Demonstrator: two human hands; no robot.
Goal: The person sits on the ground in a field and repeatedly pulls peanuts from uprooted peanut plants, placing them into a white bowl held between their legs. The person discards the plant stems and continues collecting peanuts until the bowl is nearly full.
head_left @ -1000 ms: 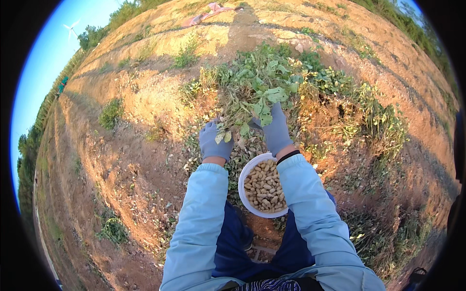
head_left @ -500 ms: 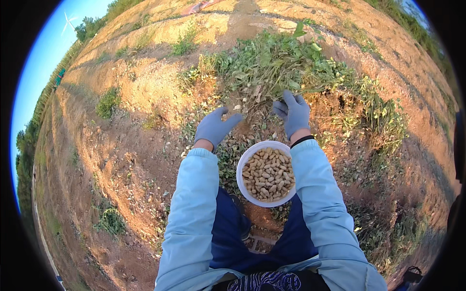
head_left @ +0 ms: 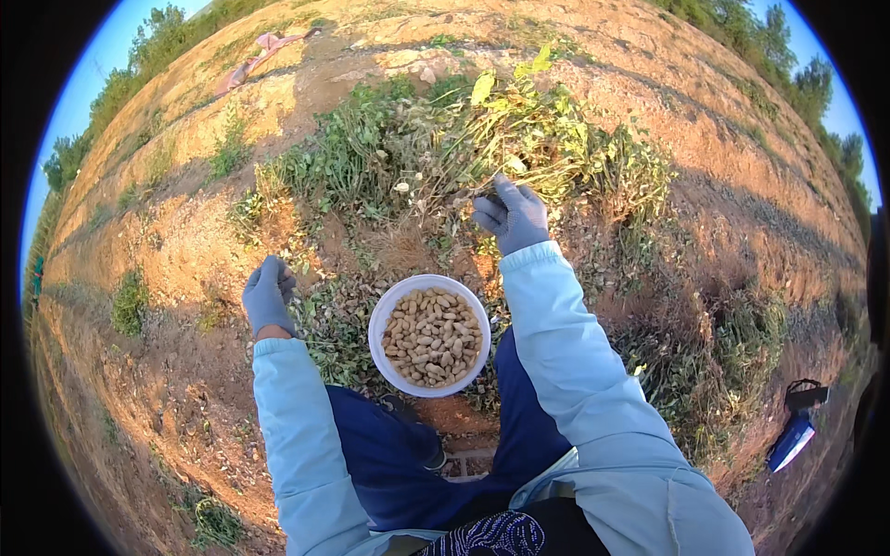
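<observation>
I'm seeing right hand curling by vines, left hand hovering off left edge of bucket, can't tell either grip

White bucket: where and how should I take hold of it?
Probably by the rim of the white bucket, with fingers at its left and right edges, coming down from above. It stands upright, its round rim ringing the peanuts without any covering it, and the legs crowd the near side.
</observation>
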